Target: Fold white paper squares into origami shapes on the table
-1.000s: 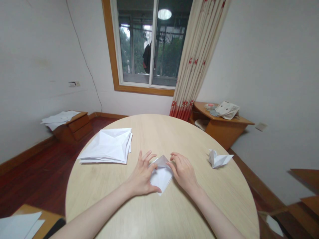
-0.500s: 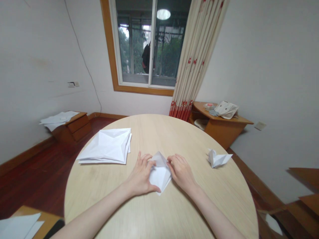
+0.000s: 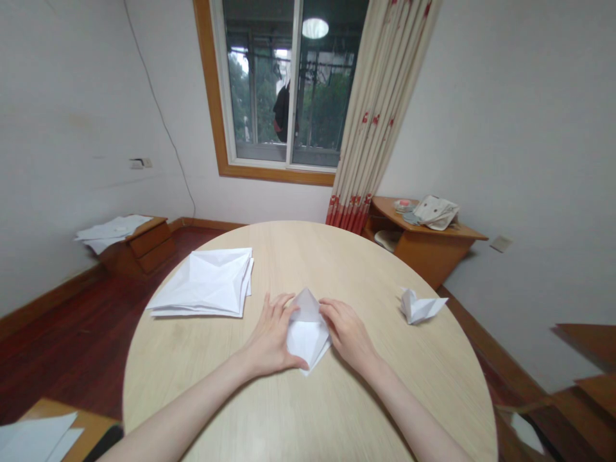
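Note:
A partly folded sheet of white paper [image 3: 307,340] lies on the round table between my hands, its raised flap pointing away from me. My left hand [image 3: 273,337] grips its left side, the thumb pressing near the lower tip and the fingers along the upper left edge. On the opposite side, my right hand [image 3: 349,330] pinches the upper right edge of the flap with bent fingers. Creases run across the paper, and a second layer shows at its lower right. Parts of both side edges are hidden under my fingers.
The round table [image 3: 308,256] bears a stack of creased white sheets [image 3: 206,282] at the left and a folded paper figure [image 3: 419,307] at the right. Beyond it stand a low drawer cabinet [image 3: 151,240] and a corner cabinet [image 3: 428,250] with a cloth bag [image 3: 436,212] on top.
The paper's upper flap has opened out flatter and its tip reaches slightly farther from me. My right fingers have shifted slightly left along its edge.

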Demonstrator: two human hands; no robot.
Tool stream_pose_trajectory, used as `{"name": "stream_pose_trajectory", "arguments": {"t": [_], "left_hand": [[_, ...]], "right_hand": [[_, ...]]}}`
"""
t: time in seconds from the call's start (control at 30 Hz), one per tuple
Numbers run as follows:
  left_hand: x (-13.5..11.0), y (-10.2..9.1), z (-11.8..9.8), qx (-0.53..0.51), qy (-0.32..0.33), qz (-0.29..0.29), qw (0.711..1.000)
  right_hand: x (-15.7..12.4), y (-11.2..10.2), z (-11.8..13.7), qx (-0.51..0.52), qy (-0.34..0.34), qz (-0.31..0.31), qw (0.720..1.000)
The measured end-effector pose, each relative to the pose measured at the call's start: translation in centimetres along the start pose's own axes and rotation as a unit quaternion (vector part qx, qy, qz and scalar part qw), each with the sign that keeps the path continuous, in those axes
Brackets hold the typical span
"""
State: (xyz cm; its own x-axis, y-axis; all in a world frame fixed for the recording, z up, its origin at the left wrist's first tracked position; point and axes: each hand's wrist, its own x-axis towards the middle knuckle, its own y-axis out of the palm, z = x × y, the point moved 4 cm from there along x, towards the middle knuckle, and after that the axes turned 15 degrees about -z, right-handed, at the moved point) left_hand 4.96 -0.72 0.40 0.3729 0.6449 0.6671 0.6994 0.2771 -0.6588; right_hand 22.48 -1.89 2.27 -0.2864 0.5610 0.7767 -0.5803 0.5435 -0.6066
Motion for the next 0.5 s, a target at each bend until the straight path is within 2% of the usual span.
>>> {"name": "stream_pose_trajectory", "arguments": {"t": [0.27, 0.5], "left_hand": [[-0.2, 0.4, 0.4, 0.008, 0.004, 0.012, 1.0], [-0.4, 0.6, 0.6, 0.007, 0.009, 0.02, 1.0]], "right_hand": [[-0.7, 1.1, -0.4, -0.019, 0.018, 0.041, 0.999], [-1.0, 1.7, -0.5, -0.004, 0.057, 0.05, 0.997]]}}
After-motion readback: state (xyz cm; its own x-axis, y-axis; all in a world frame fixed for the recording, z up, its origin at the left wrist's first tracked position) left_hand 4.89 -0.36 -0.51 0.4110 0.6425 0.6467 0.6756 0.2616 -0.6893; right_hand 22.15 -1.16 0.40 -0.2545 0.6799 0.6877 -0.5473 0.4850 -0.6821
